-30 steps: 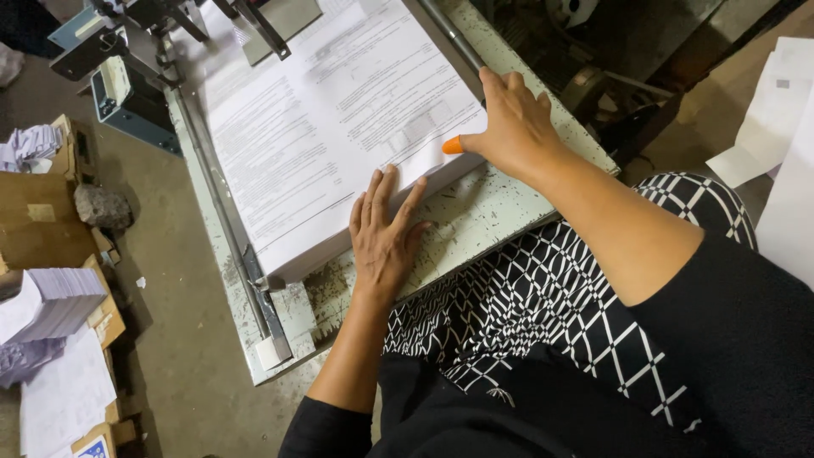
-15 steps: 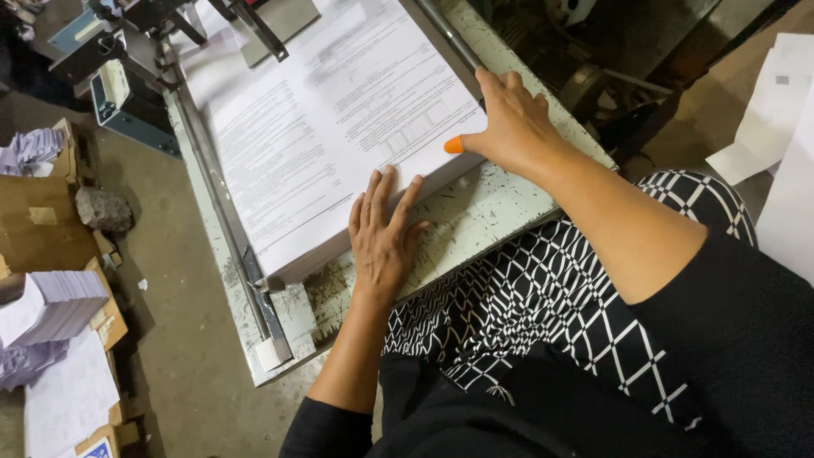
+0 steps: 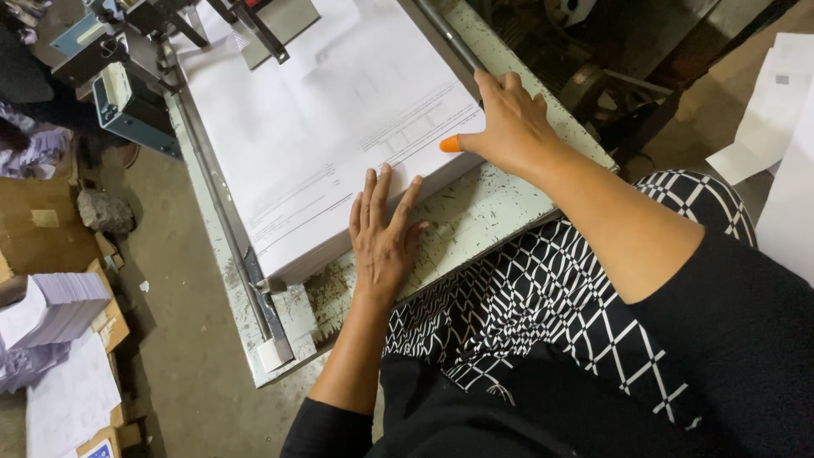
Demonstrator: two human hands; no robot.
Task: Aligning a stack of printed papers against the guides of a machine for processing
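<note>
Chipped pale-green machine table (image 3: 475,212) bears a paper stack (image 3: 322,136); left hand (image 3: 383,233) and right hand (image 3: 509,123) press flat, released.

This is a print or bindery workshop. A thick paper stack (image 3: 331,144) of printed sheets lies on a worn, paint-chipped metal bench (image 3: 475,216) with a guide rail (image 3: 233,254) along one side and machine parts (image 3: 119,51) at its far end. On the bare concrete floor (image 3: 182,339) beside it sit cardboard boxes (image 3: 42,225), smaller paper bundles (image 3: 51,309) and paper scraps (image 3: 38,148).
</note>
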